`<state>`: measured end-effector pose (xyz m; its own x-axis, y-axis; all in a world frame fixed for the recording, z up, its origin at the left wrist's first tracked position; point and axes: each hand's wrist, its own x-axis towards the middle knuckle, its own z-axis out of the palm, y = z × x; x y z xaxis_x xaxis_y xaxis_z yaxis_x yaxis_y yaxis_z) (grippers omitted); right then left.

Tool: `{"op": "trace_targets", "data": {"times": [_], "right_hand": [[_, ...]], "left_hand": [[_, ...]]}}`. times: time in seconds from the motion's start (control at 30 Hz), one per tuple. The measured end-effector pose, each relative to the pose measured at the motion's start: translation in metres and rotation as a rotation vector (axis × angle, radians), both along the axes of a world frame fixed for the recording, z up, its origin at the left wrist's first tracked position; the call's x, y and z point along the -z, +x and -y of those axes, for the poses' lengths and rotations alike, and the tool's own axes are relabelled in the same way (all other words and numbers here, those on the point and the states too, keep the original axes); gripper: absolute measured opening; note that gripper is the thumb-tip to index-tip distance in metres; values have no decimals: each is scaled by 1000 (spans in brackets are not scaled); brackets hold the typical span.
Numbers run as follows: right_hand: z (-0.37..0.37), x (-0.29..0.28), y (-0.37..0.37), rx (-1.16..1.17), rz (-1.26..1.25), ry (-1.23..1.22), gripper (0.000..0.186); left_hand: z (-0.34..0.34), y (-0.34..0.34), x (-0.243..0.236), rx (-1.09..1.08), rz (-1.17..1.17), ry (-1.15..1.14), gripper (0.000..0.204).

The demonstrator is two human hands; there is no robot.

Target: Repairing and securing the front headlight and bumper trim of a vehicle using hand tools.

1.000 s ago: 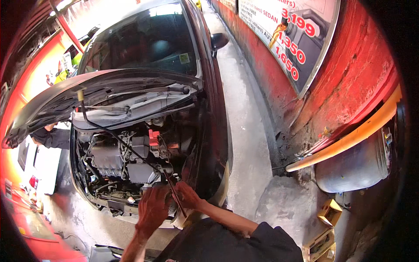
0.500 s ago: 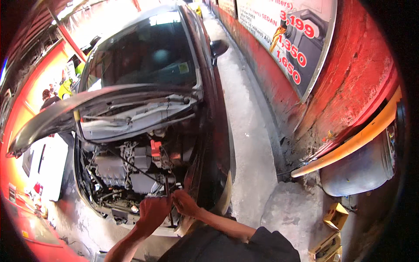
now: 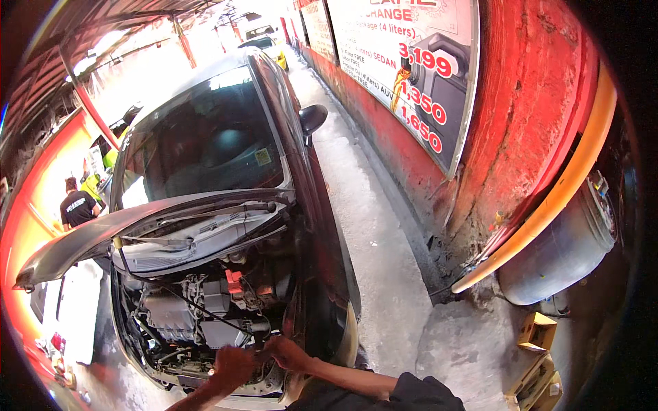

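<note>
My left hand (image 3: 235, 364) is closed in a fist at the front edge of an open engine bay. Right beside it my right hand (image 3: 286, 354) has its fingers curled in, the two nearly meeting. Whatever they grip is too small and dark to name. Just beyond them lies the engine (image 3: 168, 312), with grey and black covers and a bright red cover (image 3: 235, 281) over a part at its right. A thin black prop rod (image 3: 179, 294) slants across the bay up to the raised hood (image 3: 89, 236) of the dark car (image 3: 319, 226).
On the right a red wall (image 3: 510, 137) carries a large sign (image 3: 439, 89). An orange curved tube (image 3: 548, 212) hangs beside a blue-grey drum (image 3: 558, 257). Open cardboard boxes (image 3: 537, 331) sit on the concrete floor at lower right. Someone in a dark shirt (image 3: 79, 207) stands at far left.
The view has tilted up, so car and hands sit lower in the picture. Both hands stay close together at the bay's front. A dark upright bar seen by them earlier is now indistinct.
</note>
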<state>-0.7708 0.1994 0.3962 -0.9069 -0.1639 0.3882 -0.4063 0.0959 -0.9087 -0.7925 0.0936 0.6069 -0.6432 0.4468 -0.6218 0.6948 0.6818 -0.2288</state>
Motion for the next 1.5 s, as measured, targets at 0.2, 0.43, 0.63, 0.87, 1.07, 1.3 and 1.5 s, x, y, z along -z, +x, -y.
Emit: {"op": "trace_targets", "data": {"times": [0.2,0.43,0.63,0.87,1.07,1.3,1.5], "right_hand": [[-1,-11,2,-32,-72,46,24],[1,5,6,-11,-115,23,24],[-4,16,-5,86,-37,-36,17],[-13,-2,4,3,-72,46,21],[-9,5,6,42,41,-138,19],[-8,10,1,37,-100,-4,23],[-4,17,2,46,-16,-26,17]], "left_hand": [[-19,14,-28,-113,-82,76,45],[8,-8,-4,522,-412,484,26],[-3,16,-3,-139,-78,32,26],[-15,-3,-34,711,-401,419,44],[12,4,19,228,-211,144,27],[-15,17,-31,269,-352,622,34],[-1,-7,-22,486,-333,316,43]]}}
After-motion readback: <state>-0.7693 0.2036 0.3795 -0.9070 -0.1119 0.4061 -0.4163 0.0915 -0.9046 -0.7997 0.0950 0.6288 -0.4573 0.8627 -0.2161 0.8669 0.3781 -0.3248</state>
